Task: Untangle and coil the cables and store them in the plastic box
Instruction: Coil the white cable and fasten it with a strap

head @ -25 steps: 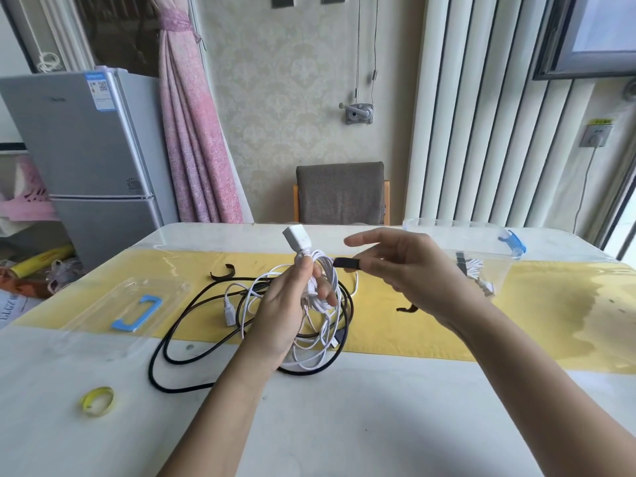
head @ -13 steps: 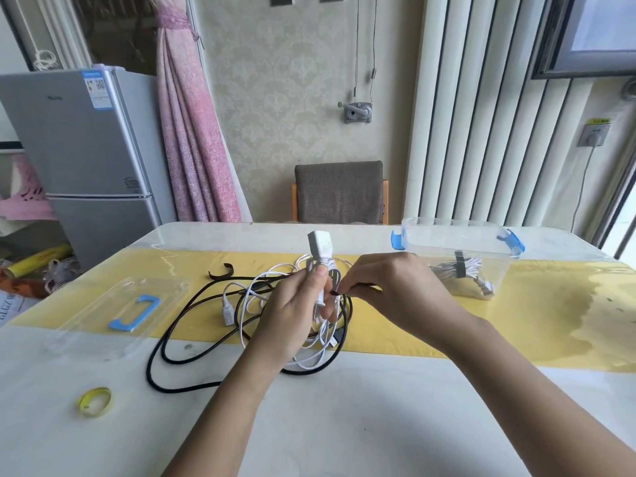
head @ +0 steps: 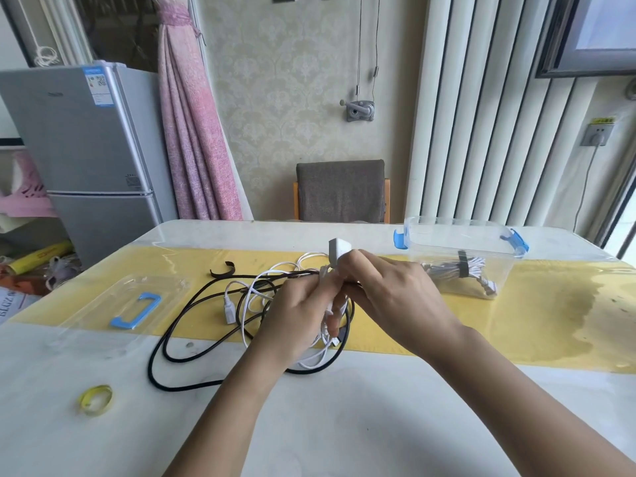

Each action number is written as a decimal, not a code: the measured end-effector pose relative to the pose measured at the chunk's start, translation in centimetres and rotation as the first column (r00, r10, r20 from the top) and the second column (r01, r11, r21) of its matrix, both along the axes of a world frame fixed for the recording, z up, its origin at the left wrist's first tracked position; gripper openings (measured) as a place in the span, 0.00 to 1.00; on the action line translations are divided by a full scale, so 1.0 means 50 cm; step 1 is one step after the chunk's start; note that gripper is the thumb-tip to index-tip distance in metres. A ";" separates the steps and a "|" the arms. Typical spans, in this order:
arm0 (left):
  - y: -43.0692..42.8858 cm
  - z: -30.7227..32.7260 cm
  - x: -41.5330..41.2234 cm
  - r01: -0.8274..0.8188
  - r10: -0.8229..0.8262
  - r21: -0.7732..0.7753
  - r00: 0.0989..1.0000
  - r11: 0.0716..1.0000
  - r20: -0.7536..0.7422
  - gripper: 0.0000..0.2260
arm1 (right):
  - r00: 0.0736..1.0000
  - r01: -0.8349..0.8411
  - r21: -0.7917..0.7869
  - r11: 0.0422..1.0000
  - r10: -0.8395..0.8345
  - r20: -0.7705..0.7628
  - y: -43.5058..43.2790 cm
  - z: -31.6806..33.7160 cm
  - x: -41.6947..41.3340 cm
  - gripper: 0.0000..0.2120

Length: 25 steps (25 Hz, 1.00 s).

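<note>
hands at work on a cable-sorting job. nearest the camera, on the pale table, a small ring of yellow tape lies by itself at the left. just beyond it, the person's left hand has its fingers curled round a half-gathered white cable, held a little above the tabletop. loops hang below the palm and a white plug pokes up above the knuckles. the right hand meets it from the other side, fingers closed on the same bundle just under the plug. whether it also holds a tie cannot be told, since the fingers cover that spot. around and beneath the bundle a long black cable sprawls in loose loops on the table, not yet coiled, and a white connector lies among them. to the left rests the clear lid with its blue handle. a black strap lies on the yellow runner behind the tangle. further back on the right stands the plastic box, open, with one tied cable bundle already inside. a chair faces the far edge. by the look of it, the job is perhaps a third done: one cable is stored, the white one is being secured, and the black one is left to untangle, coil and box.
</note>
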<state>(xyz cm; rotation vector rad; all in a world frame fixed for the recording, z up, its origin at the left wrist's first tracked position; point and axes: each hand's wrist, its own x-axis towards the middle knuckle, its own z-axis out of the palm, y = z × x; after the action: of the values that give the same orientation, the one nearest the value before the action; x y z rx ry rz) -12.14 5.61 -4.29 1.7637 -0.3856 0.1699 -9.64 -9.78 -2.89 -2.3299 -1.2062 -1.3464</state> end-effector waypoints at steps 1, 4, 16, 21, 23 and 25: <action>0.004 0.001 -0.001 0.018 -0.018 0.013 1.000 1.000 -0.005 0.21 | 1.000 -0.001 -0.007 1.000 0.001 0.025 -0.001 -0.003 0.002 0.16; 0.016 0.005 -0.002 0.039 -0.038 0.155 0.999 0.987 -0.009 0.21 | 0.996 0.047 -0.057 0.997 -0.043 0.080 -0.004 -0.009 0.004 0.18; 0.004 -0.009 -0.008 -0.218 0.045 0.534 0.947 0.817 0.317 0.13 | 0.987 0.096 -0.071 0.993 -0.086 0.139 -0.009 -0.027 0.025 0.04; -0.022 -0.017 -0.012 -0.218 0.168 0.173 0.950 0.961 0.262 0.14 | 0.986 0.124 0.018 0.992 -0.125 0.107 -0.010 -0.013 0.018 0.05; -0.022 -0.014 -0.010 -0.181 0.159 0.081 0.962 0.980 0.221 0.16 | 0.992 0.100 0.005 0.995 -0.100 0.078 -0.011 -0.005 0.015 0.07; -0.019 -0.015 -0.004 -0.137 0.131 0.023 0.977 0.990 0.166 0.19 | 0.995 0.075 -0.013 0.997 -0.074 0.069 -0.010 -0.002 0.011 0.06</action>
<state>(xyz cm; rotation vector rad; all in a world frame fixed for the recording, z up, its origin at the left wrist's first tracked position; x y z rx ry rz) -12.34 4.68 -5.02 1.8160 -0.3903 0.4095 -9.07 -10.27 -3.01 -2.3797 -1.1633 -1.4579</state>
